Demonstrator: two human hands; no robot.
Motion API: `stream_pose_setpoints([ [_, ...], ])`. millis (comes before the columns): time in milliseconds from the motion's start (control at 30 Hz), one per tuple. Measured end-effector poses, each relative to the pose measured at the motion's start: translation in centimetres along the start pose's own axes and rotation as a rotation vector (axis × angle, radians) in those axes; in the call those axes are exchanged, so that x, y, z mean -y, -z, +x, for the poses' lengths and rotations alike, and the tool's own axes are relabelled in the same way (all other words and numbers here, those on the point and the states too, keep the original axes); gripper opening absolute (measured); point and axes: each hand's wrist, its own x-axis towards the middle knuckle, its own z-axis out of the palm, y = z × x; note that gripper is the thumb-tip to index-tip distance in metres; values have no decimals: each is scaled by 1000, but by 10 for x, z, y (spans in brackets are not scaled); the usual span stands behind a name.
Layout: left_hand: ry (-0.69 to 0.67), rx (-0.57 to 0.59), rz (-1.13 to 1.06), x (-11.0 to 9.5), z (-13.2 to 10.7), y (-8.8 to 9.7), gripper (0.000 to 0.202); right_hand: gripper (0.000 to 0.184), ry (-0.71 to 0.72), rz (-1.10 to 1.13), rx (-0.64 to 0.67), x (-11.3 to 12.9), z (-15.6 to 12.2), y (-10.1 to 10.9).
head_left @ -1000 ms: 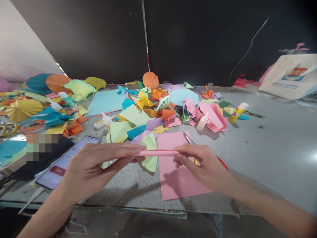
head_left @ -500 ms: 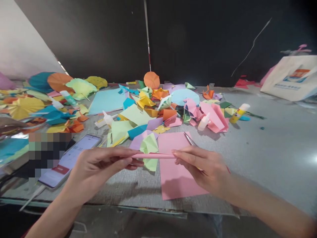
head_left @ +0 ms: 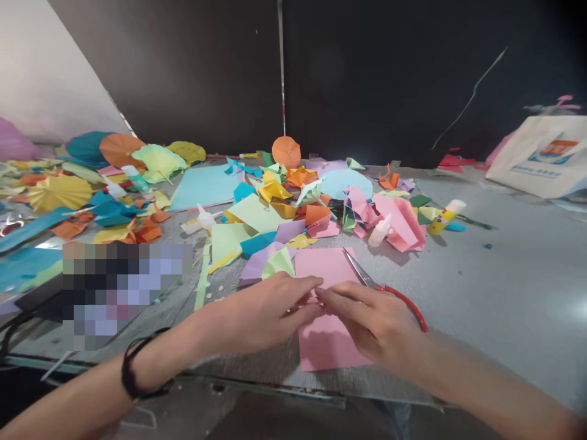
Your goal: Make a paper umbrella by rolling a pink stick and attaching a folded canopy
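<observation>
My left hand (head_left: 275,308) and my right hand (head_left: 373,315) meet over a pink paper sheet (head_left: 332,351) lying on the table. Their fingertips pinch a narrow folded piece of pink paper (head_left: 313,297), mostly hidden by the fingers. A pair of scissors with red handles (head_left: 403,296) rests just beyond and to the right of my right hand, its blades across the sheet's upper right corner. A light green pleated paper piece (head_left: 279,261) lies beyond my left hand.
Colourful paper scraps (head_left: 250,217) lie heaped across the back, with glue bottles (head_left: 380,232) among them. A yellow glue stick (head_left: 447,217) and a white tote bag (head_left: 539,159) are on the right. A partly pixelated phone (head_left: 132,293) sits left. The table edge (head_left: 275,389) is near me.
My left hand has moved right, against my right hand. The pink strip, earlier stretched long between both hands, is now mostly hidden between the fingertips. The scissors' red handles show more.
</observation>
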Motion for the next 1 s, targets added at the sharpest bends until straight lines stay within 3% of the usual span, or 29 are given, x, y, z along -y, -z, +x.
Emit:
stream_pose_setpoints([
  [100,196,318,-526,8,14,11,33,60,34,-89,41,-5,-5,1],
  [200,212,445,-801,16,19,16,45,59,34,-144,60,-8,-7,2],
  [267,206,452,-903,21,20,15,43,55,26,-125,45,-7,-6,3],
  [400,162,370,-900,24,20,7,39,40,-40,6,-14,-7,-1,4],
  [633,-17,46,-454,14,15,-2,27,10,-241,154,-143,-5,9,7],
  [833,-168,-31,-337,4,3,-2,23,19,-188,309,-231,9,7,17],
  [1000,-325,-179,-177,6,-1,-6,23,32,-112,356,-258,12,3,18],
])
